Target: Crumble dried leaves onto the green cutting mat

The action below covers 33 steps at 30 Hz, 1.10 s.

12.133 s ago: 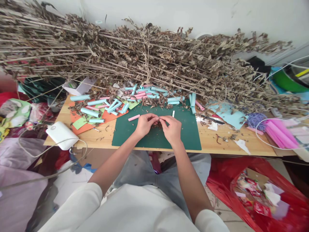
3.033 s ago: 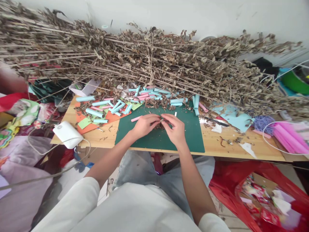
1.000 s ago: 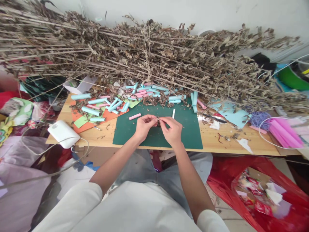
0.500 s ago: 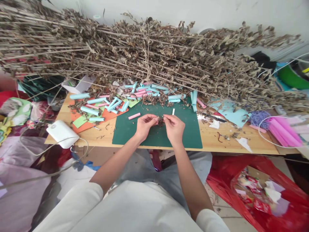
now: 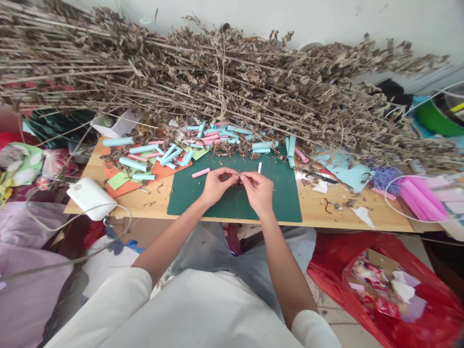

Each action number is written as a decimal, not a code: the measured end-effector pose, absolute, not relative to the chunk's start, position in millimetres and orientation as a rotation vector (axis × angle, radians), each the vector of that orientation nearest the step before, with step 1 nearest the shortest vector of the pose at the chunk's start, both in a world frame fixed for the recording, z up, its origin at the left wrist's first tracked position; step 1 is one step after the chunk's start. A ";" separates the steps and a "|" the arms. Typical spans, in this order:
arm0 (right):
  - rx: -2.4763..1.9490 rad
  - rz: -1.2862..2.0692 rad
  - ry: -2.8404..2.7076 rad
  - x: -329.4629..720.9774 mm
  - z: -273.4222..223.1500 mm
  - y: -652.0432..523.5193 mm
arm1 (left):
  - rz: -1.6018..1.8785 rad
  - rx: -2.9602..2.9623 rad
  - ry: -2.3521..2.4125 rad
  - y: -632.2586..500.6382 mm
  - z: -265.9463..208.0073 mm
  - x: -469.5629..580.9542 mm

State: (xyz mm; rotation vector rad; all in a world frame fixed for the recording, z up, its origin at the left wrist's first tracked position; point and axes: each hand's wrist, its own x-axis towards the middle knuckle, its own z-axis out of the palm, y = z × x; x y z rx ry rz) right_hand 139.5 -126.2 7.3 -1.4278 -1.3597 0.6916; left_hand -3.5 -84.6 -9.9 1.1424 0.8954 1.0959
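Note:
My left hand (image 5: 218, 184) and my right hand (image 5: 258, 191) meet over a green cutting mat (image 5: 279, 205), fingertips pinched and nearly touching. A small brownish bit of dried leaf (image 5: 239, 179) shows between them; the fingers cover most of it. More dried crumbs lie on the mat just below. Left of my left hand rests a pink paper tube (image 5: 200, 173), and a small white strip (image 5: 259, 167) lies beyond my right hand. Many blue paper tubes (image 5: 170, 155) and pink ones are heaped at the mat's far edge, mixed with leaf scraps.
A big pile of dried stalks (image 5: 224, 82) spans the table's back. Orange paper (image 5: 165, 176) and a white power bank (image 5: 91, 198) with a cable are at left. A black pen (image 5: 322, 178), blue paper (image 5: 344, 169) and pink paper (image 5: 422, 198) lie right. A red bag (image 5: 333, 258) of scraps hangs below.
My two hands have come closer together, so their fingertips now almost meet over the dried bits. The whole view has shifted slightly.

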 end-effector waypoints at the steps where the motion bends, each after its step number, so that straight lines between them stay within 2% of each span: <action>1: -1.449 0.647 -1.394 138.8 8.8 -126.9 | 1.095 1.144 0.887 -84.6 -10.6 -2.8; 4: -1.483 0.569 -1.423 135.4 9.0 -127.4 | 1.087 1.114 0.872 -85.0 -11.8 -1.1; 9: -1.414 0.829 -1.092 131.6 -2.0 -122.1 | 1.110 1.059 0.892 -84.7 -10.6 -3.5; 12: -1.440 0.812 -1.031 134.5 -4.8 -119.9 | 1.132 1.052 0.911 -83.4 -11.3 -6.3; 22: -1.377 0.723 -1.458 148.6 6.8 -125.4 | 1.098 1.259 0.897 -86.4 -11.9 -5.8; 28: -1.416 0.681 -1.497 145.9 7.6 -126.3 | 1.098 1.299 0.872 -86.9 -13.7 -7.2; 33: -1.463 0.470 -1.518 136.8 7.3 -129.4 | 1.095 1.234 0.898 -86.8 -16.1 -6.0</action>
